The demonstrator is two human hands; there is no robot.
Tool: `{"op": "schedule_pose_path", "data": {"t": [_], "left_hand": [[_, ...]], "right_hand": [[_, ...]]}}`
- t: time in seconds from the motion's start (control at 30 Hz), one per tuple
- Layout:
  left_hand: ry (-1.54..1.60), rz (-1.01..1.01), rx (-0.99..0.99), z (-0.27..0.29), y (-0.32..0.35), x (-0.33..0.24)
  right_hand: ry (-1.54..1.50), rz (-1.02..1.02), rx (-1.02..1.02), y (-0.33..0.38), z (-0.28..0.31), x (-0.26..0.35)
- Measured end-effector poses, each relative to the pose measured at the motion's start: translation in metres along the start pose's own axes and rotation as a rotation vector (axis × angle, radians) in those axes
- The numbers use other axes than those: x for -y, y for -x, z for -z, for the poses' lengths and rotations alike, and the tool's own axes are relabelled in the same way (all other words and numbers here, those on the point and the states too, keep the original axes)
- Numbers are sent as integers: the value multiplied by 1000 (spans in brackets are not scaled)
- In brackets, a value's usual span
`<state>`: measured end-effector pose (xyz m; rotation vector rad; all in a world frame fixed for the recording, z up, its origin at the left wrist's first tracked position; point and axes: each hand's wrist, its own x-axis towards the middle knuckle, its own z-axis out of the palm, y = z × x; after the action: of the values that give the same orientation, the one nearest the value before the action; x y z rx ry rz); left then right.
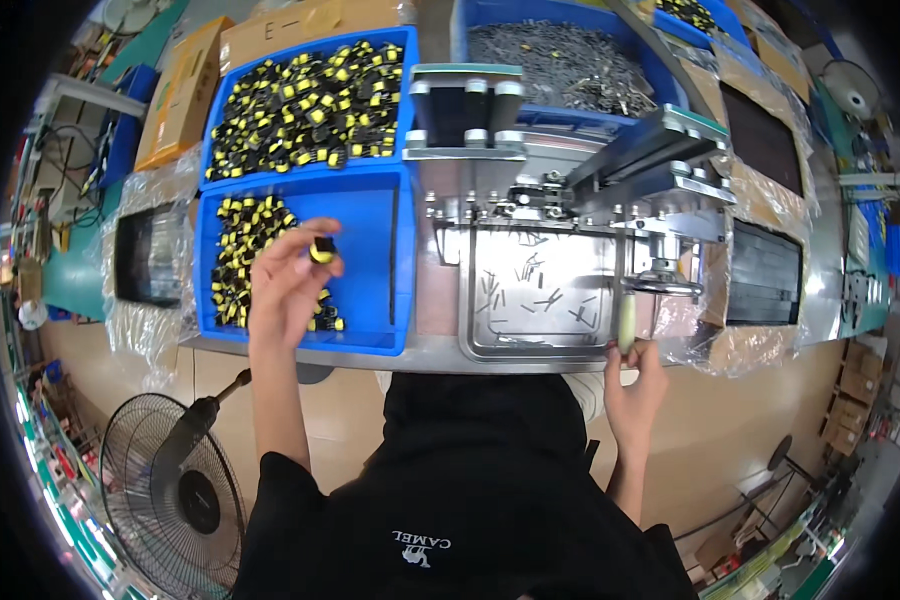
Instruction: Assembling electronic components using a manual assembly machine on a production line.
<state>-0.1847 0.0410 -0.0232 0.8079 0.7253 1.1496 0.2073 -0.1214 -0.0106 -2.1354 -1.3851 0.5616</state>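
Observation:
Over the near blue bin (375, 265), my left hand (282, 285) pinches a small black-and-yellow coil-like part (322, 250) between thumb and fingers. More parts of the same kind (245, 235) lie loose along the left side of that bin, below the hand. My right hand (638, 385) has its fingers closed round the lower end of a pale green handle (627, 322). This handle sits beside the round metal wheel (663, 284) of a bench fixture (545, 200). Left of the handle, a metal tray (530, 345) holds several thin grey strips (530, 268).
A far blue bin (410, 110) is heaped with black-and-yellow parts (320, 100). Behind the fixture, another blue bin (465, 30) holds many grey metal pieces (570, 65). Plastic-lined cartons (155, 255) (765, 270) flank the bench. A black fan (175, 490) stands at lower left.

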Motion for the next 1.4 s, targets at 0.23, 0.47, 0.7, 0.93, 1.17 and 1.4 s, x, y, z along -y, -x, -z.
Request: {"op": "schedule_pose_path", "data": {"t": [0.23, 0.47, 0.7, 0.93, 1.17, 1.4], "left_hand": [[-157, 272, 22, -53, 2, 38], [-152, 326, 52, -96, 2, 53], [-541, 39, 124, -148, -14, 50], [-1341, -754, 156, -169, -47, 49], [-1640, -706, 214, -178, -66, 54], [-1627, -610, 157, -183, -68, 56]], "right_hand": [[-263, -94, -12, 3, -7, -26], [-295, -88, -12, 4, -9, -37], [-466, -176, -80, 4, -4, -11], [-349, -158, -126, 6, 6, -3], [-357, -122, -133, 3, 8, -4], [-297, -102, -144, 2, 17, 2]]}}
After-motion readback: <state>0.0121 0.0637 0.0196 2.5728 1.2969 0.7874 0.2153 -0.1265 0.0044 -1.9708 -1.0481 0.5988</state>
